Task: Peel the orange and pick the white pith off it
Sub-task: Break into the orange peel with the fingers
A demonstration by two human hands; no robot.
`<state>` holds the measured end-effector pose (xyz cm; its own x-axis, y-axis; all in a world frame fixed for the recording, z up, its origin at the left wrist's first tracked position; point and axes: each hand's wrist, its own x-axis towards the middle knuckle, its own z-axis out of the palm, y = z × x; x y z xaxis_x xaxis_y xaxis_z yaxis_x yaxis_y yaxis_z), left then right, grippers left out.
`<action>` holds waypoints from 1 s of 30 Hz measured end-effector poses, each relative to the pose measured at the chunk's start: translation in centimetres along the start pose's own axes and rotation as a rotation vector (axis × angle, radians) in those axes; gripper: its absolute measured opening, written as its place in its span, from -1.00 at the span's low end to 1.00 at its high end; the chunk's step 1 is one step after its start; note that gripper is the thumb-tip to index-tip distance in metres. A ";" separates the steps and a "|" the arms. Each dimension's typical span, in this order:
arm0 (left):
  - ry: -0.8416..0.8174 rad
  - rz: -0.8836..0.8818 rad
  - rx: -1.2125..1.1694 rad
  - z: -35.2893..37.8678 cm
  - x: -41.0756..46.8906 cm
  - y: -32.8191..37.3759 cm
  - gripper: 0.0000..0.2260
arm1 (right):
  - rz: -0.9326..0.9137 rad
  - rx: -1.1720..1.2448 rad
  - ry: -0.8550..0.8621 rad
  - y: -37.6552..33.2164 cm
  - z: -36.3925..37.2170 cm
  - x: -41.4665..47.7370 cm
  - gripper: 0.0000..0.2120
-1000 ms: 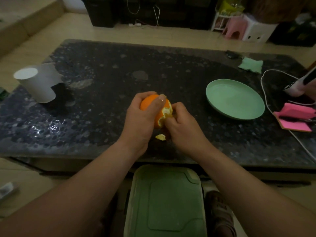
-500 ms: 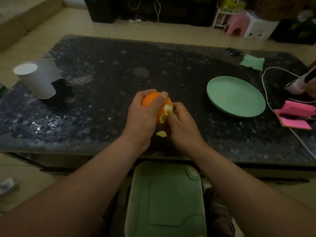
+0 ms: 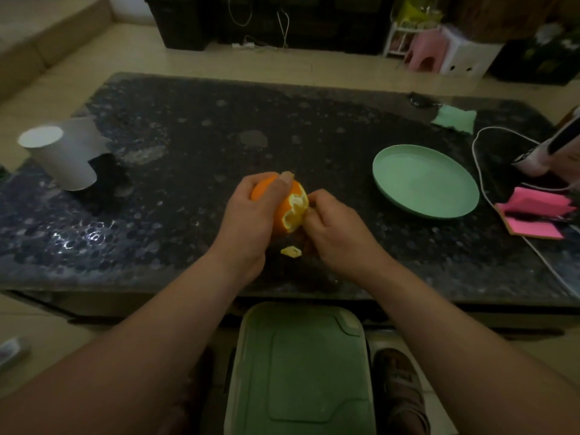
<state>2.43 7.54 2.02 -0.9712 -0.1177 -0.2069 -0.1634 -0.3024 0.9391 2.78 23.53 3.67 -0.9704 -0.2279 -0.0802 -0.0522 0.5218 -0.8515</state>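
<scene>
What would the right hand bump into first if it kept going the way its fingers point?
The orange. The right hand points up and leftward at its peeled patch, and its fingertips seem to pinch the torn peel edge there. Just behind the fruit is the left hand, which grips it.

The scene was dim and flat, greenish-grey throughout, with the orange [image 3: 266, 191] the only saturated colour. The glossy dark table [image 3: 188, 146] threw back small white glints to the left of the grip, while a soft shadow pooled directly beneath it. Away from the grip the wide lens bowed the table's edges, and the white cup [image 3: 59, 152] far to the left and the forearms [image 3: 125, 356] nearest the camera looked soft and smeared.
</scene>
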 end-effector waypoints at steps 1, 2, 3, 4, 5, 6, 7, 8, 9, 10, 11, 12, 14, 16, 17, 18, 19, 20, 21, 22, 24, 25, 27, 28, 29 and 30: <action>0.004 0.028 0.020 0.2 -0.2 -0.2 -0.65 | 0.000 -0.010 0.015 0.1 0.0 0.0 -0.90; 0.003 0.045 0.030 0.4 -0.3 -0.3 -0.68 | 0.002 -0.004 0.028 0.2 0.0 0.0 -0.92; 0.000 0.052 0.034 0.6 -0.4 -0.4 -0.69 | 0.002 0.009 0.043 0.3 0.0 0.0 -0.93; 0.000 0.054 0.036 0.6 -0.4 -0.5 -0.69 | 0.004 0.021 0.054 0.4 0.1 0.0 -0.93; 0.000 0.052 0.037 0.8 -0.4 -0.5 -0.69 | 0.008 0.031 0.064 0.5 0.1 0.0 -0.93; 0.001 0.047 0.032 0.8 -0.3 -0.5 -0.69 | 0.014 0.044 0.072 0.6 0.1 0.1 -0.92; 0.001 0.031 0.014 0.7 -0.1 -0.5 -0.69 | 0.020 0.060 0.075 0.7 0.1 0.1 -0.90; -0.002 0.008 -0.017 0.7 0.0 -0.4 -0.68 | 0.024 0.085 0.068 0.7 0.1 0.1 -0.88; -0.010 -0.023 -0.043 0.5 0.1 -0.2 -0.65 | 0.025 0.119 0.055 0.7 0.1 0.2 -0.86; -0.024 -0.051 -0.063 0.4 0.3 -0.1 -0.61 | 0.026 0.157 0.038 0.7 0.1 0.2 -0.85; -0.036 -0.075 -0.083 0.3 0.4 0.1 -0.56 | 0.031 0.198 0.017 0.7 0.0 0.2 -0.83; -0.048 -0.093 -0.109 0.1 0.4 0.2 -0.52 | 0.040 0.234 -0.006 0.6 -0.1 0.1 -0.82; -0.065 -0.106 -0.138 0.0 0.5 0.4 -0.48 | 0.061 0.252 -0.042 0.5 -0.3 0.1 -0.82; -0.040 -0.083 -0.100 0.1 0.4 0.6 -0.58 | 0.047 0.115 -0.038 0.4 -0.6 0.2 -0.83; -0.025 -0.061 -0.068 0.3 0.2 0.7 -0.64 | 0.028 0.018 -0.026 0.4 -0.7 0.2 -0.82; -0.021 -0.037 -0.033 0.3 0.2 0.7 -0.68 | 0.013 -0.063 -0.022 0.4 -0.8 0.3 -0.79; -0.023 -0.012 0.008 0.4 0.1 0.6 -0.69 | 0.007 -0.114 -0.026 0.3 -0.8 0.3 -0.76; -0.031 0.014 0.045 0.4 0.0 0.6 -0.69 | 0.007 -0.137 -0.037 0.2 -0.8 0.2 -0.74; -0.037 0.038 0.079 0.4 -0.2 0.6 -0.70 | 0.012 -0.144 -0.044 0.1 -0.8 0.2 -0.74; -0.046 0.065 0.110 0.4 -0.3 0.6 -0.70 | 0.019 -0.141 -0.044 0.1 -0.8 0.1 -0.75; -0.075 0.098 0.157 0.4 -0.5 0.6 -0.70 | 0.030 -0.106 -0.024 0.0 -0.8 0.0 -0.78; -0.088 0.103 0.168 0.4 -0.5 0.6 -0.70 | 0.029 -0.082 -0.013 0.0 -0.8 -0.1 -0.79; -0.095 0.097 0.160 0.4 -0.5 0.6 -0.71 | 0.020 -0.056 -0.002 0.3 -0.7 -0.2 -0.81; -0.085 0.080 0.145 0.2 -0.3 0.5 -0.71 | 0.013 -0.057 -0.003 0.3 -0.8 -0.2 -0.80; -0.075 0.049 0.124 0.1 -0.1 0.6 -0.69 | 0.004 -0.064 -0.008 0.3 -0.8 -0.2 -0.78; -0.076 0.005 0.093 -0.1 0.0 0.6 -0.66 | -0.007 -0.071 -0.014 0.3 -0.9 -0.3 -0.75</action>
<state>2.35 7.25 2.56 -0.9819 -0.0458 -0.1839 -0.1703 -0.2127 0.9622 2.81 24.48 3.88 -0.9664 -0.2435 -0.0819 -0.0764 0.5767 -0.8134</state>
